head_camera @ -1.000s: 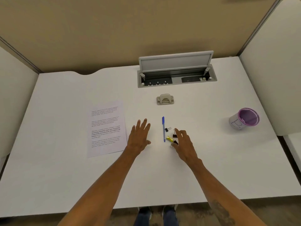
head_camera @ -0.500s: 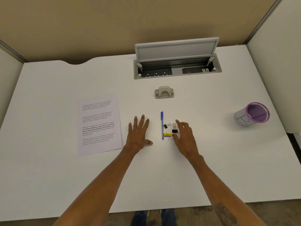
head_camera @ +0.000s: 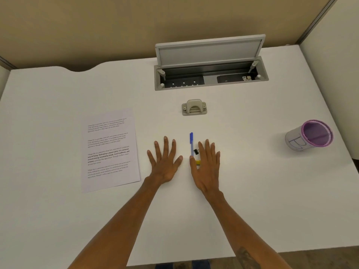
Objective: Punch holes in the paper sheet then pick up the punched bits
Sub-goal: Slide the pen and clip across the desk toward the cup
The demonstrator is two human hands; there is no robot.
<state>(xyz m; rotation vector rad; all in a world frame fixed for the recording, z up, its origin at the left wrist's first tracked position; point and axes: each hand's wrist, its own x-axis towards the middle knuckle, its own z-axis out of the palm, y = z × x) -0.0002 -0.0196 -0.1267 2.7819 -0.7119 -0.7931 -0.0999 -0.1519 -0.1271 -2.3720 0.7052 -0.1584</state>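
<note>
A printed paper sheet (head_camera: 110,150) lies flat on the white desk (head_camera: 58,220), left of centre. A small beige hole punch (head_camera: 194,107) sits farther back, in the middle of the desk. My left hand (head_camera: 165,162) rests palm down, fingers spread, just right of the sheet and apart from it. My right hand (head_camera: 206,166) lies flat beside it, fingers spread, holding nothing. It partly covers a black binder clip (head_camera: 196,151) and a yellow clip (head_camera: 198,162). No punched bits are visible.
A blue pen (head_camera: 191,143) lies between my hands, pointing away from me. A purple-rimmed mesh cup (head_camera: 308,135) lies tipped at the right. An open cable tray (head_camera: 209,74) with its raised lid sits at the back. Partition walls enclose the desk.
My right hand has flattened and slid left over the clips, covering some of them. My left hand has stayed flat. The head camera has moved closer and tilted.
</note>
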